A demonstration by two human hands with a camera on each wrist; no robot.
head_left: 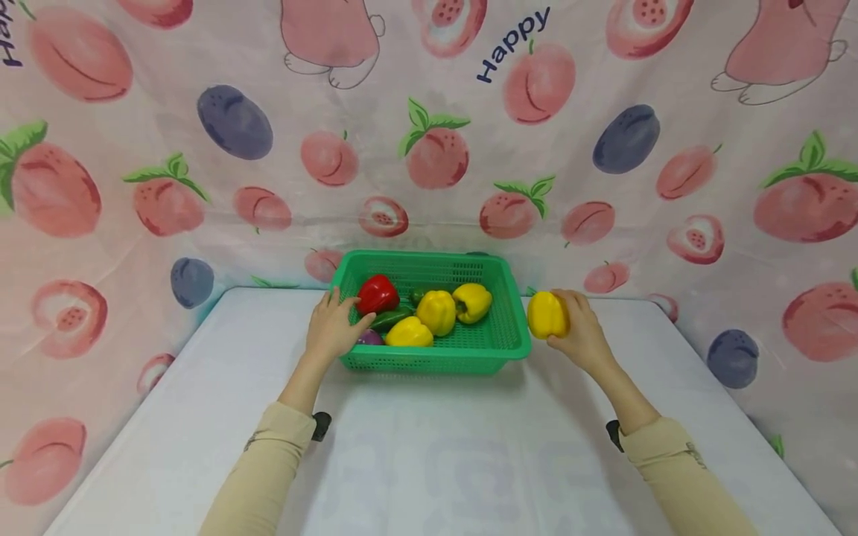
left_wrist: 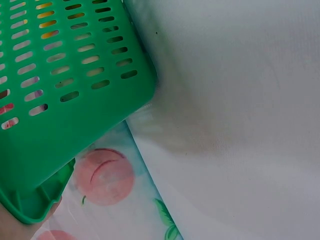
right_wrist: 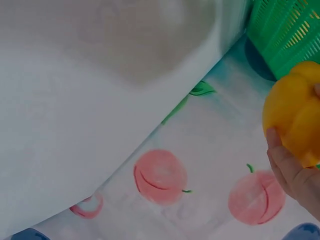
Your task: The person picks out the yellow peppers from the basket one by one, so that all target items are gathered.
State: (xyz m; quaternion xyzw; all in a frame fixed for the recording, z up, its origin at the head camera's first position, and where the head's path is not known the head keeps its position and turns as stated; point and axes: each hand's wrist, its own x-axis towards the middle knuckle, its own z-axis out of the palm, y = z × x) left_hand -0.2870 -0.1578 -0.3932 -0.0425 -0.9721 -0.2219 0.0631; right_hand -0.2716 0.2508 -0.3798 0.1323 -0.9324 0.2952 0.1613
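Observation:
A green plastic basket [head_left: 429, 359] stands at the back of the white table. My left hand [head_left: 331, 326] grips its left rim, with the thumb reaching over the inside; in the left wrist view only a bit of that hand shows below the basket's rim [left_wrist: 30, 217]. My right hand [head_left: 585, 336] holds a yellow bell pepper [head_left: 547, 315] just outside the basket's right side. Fingers [right_wrist: 287, 165] curve round the pepper [right_wrist: 292, 107] in the right wrist view. Inside the basket lie a red bell pepper [head_left: 378, 294] and three yellow bell peppers [head_left: 437, 313].
Also in the basket are a long green vegetable [head_left: 391, 318], a dark green one [head_left: 418, 295] partly hidden, and a purple one [head_left: 371, 338] at the front left. Behind the table [head_left: 429, 447] hangs a fruit-print cloth [head_left: 429, 216].

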